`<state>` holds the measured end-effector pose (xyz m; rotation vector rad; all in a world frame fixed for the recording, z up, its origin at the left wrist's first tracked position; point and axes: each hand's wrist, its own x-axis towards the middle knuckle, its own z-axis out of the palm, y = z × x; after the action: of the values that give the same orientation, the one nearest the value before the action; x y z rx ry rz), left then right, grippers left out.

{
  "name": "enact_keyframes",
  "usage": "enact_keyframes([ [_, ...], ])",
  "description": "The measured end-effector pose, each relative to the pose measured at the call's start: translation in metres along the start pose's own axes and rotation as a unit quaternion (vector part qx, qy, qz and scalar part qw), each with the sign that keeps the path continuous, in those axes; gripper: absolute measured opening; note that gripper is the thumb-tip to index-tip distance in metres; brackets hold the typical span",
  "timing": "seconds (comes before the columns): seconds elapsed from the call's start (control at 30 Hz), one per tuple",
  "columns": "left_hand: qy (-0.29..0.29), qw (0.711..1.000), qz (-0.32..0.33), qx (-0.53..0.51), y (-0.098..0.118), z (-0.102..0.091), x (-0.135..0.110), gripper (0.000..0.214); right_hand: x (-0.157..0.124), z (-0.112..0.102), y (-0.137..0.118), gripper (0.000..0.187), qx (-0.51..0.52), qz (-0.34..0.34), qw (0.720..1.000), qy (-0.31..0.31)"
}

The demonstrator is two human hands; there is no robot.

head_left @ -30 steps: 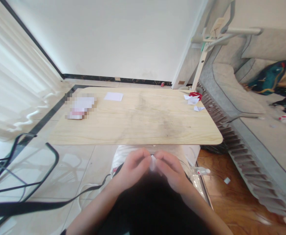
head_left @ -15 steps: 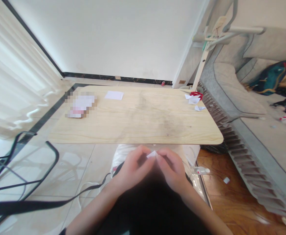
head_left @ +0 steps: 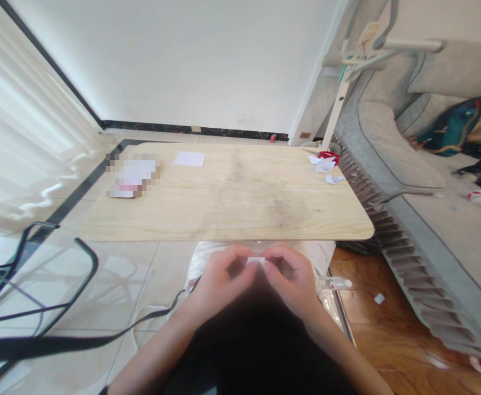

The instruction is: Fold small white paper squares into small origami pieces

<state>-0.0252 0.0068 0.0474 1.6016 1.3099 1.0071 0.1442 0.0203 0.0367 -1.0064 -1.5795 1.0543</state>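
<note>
A small piece of folded white paper (head_left: 256, 260) is pinched between my two hands, just in front of the table's near edge and above my lap. My left hand (head_left: 226, 274) grips its left side with thumb and fingers. From the other side, my right hand (head_left: 292, 277) pinches it as well, the fingertips of both hands close together. Most of the paper is hidden behind the thumbs. Several folded white paper pieces (head_left: 324, 166) lie at the far right corner of the wooden table (head_left: 232, 208), beside a red item (head_left: 329, 158).
Flat white paper (head_left: 190, 159) lies at the table's back left, near a blurred-out stack (head_left: 135, 178). A grey sofa (head_left: 400, 148) stands to the right, a black metal frame (head_left: 84, 274) to the left. A clear bottle (head_left: 339, 283) is low on the right.
The paper has turned between my fingers from a tilted, pointed shape to a flatter, level edge. Both hands have stayed near the same place, still pinching it.
</note>
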Motion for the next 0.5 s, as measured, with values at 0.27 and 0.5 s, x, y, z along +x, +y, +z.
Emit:
enact_keyframes([
  [0.27,-0.022,1.0,-0.019,0.005,0.0,-0.005,0.002,0.022,0.003,-0.001,0.0,0.011,0.013,0.037,0.999,0.006],
  [0.5,-0.07,0.993,-0.049,-0.081,0.002,-0.005,0.004,0.028,0.005,0.003,0.012,0.015,0.206,0.152,0.966,-0.037],
])
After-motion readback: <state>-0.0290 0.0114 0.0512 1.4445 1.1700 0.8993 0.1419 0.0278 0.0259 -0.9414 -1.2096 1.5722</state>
